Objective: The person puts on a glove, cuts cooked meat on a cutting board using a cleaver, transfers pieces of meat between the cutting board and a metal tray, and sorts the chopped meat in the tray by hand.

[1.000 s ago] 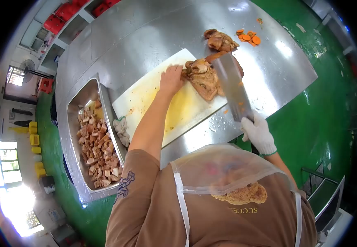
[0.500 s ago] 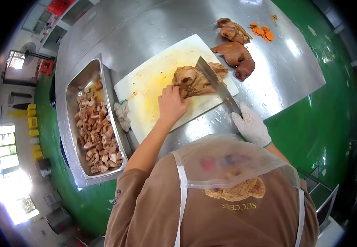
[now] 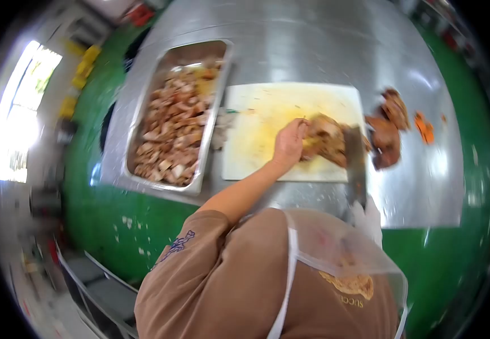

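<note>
My bare left hand (image 3: 290,142) has its fingers closed on the near left end of a large browned piece of meat (image 3: 328,138). That piece lies toward the right side of a white cutting board (image 3: 245,166) stained yellow. In my right hand (image 3: 367,219), in a white knit glove, is the handle of a cleaver (image 3: 356,164). Its broad blade is held over the right end of the meat, blurred; whether it touches the meat I cannot tell. Left of the board stands a deep steel tray (image 3: 210,135) holding many chopped meat chunks (image 3: 171,127).
A crumpled whitish glove (image 3: 221,130) lies between tray and board. Two more browned meat pieces, one farther back (image 3: 395,109) and one nearer (image 3: 384,141), lie right of the board. Orange carrot slices (image 3: 424,128) are beyond them on the steel table (image 3: 301,34). A green floor (image 3: 109,226) surrounds it.
The camera view has turned, so the board and tray appear squarer and farther right. My left hand stays on the meat. The cleaver remains in my right hand, its blade now pointing straight away from me.
</note>
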A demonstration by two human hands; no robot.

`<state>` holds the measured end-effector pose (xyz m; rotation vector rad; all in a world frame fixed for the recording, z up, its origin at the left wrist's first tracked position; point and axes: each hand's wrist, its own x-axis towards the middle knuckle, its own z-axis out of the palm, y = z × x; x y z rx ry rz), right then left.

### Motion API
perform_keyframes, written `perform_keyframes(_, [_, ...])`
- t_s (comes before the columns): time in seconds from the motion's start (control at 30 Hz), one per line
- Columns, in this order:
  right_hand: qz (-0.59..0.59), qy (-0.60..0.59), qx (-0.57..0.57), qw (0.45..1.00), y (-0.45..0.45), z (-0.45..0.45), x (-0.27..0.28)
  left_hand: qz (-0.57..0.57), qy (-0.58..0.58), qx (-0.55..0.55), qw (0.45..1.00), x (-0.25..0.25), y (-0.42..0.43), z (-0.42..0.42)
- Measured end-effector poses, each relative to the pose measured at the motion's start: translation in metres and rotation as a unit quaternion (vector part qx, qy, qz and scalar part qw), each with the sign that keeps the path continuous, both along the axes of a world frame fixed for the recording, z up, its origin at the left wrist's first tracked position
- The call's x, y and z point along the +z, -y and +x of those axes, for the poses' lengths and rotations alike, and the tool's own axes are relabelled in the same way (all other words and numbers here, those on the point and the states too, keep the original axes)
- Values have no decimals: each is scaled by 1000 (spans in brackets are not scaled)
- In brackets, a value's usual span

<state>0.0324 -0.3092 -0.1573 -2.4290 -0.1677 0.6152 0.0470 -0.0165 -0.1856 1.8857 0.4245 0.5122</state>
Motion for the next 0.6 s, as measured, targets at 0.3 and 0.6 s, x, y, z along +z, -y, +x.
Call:
perform_keyframes(0.3, [143, -60, -44, 987, -11, 5, 23, 342, 303, 253, 853, 183, -175, -162])
perform_keyframes(0.6, [201, -133, -45, 969, -20, 15, 33, 561, -308, 377, 670, 178, -349, -255])
